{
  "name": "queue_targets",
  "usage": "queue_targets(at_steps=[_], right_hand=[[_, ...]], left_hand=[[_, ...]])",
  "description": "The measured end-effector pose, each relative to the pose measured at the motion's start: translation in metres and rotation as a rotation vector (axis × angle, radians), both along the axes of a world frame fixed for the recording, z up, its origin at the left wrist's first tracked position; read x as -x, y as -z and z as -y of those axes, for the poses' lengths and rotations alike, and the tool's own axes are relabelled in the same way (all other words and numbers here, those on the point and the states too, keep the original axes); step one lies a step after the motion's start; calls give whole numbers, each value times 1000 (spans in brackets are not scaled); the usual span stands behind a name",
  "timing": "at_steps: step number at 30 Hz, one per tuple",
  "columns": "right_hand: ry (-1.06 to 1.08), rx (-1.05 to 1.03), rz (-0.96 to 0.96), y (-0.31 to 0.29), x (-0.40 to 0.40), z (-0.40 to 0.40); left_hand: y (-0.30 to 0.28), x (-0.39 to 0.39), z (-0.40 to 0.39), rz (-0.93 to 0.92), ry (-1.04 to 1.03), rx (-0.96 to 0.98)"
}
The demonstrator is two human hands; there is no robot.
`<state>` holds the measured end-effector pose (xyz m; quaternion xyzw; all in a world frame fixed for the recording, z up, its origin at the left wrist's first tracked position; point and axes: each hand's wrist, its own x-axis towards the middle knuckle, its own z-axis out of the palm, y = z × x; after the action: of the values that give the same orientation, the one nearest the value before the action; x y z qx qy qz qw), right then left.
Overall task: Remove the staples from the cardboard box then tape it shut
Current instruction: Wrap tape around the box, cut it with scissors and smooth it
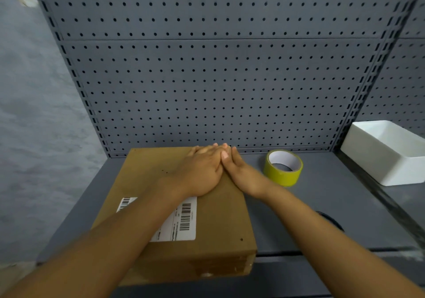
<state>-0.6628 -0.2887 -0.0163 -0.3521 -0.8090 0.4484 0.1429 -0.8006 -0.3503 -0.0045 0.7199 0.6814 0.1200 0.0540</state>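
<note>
A brown cardboard box with its flaps down lies on the grey shelf, a white barcode label on its top. My left hand lies flat on the far part of the lid with straight fingers. My right hand presses beside it along the box's far right edge, fingers straight, the two hands touching. A roll of yellow-green tape stands on the shelf just to the right of the box, apart from both hands. No staples show from here.
A white rectangular bin sits at the right of the shelf. A grey pegboard rises behind the box. A dark round object shows partly behind my right forearm. The shelf's front edge runs below the box.
</note>
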Motion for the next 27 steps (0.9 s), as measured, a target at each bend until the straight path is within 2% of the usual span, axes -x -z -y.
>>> queue_targets(at_steps=[2, 6, 10, 13, 16, 20, 23, 27], right_hand=[[-31, 24, 55, -8, -4, -5], [7, 10, -27, -7, 1, 4], [-27, -11, 120, -13, -3, -4], [2, -24, 16, -7, 2, 1], [-39, 6, 64, -4, 1, -3], [-14, 38, -44, -2, 0, 1], [-18, 15, 77, -12, -7, -7], [6, 39, 49, -6, -8, 0]], left_hand=[[-2, 0, -1, -16, -6, 19], [-3, -1, -2, 1, -6, 39], [1, 4, -4, 5, 9, 44], [2, 5, -4, 32, 12, 25], [4, 4, -4, 30, 22, 8], [4, 2, -3, 2, 0, -11], [2, 1, -3, 4, 6, 14], [3, 3, -5, -30, -6, 21]])
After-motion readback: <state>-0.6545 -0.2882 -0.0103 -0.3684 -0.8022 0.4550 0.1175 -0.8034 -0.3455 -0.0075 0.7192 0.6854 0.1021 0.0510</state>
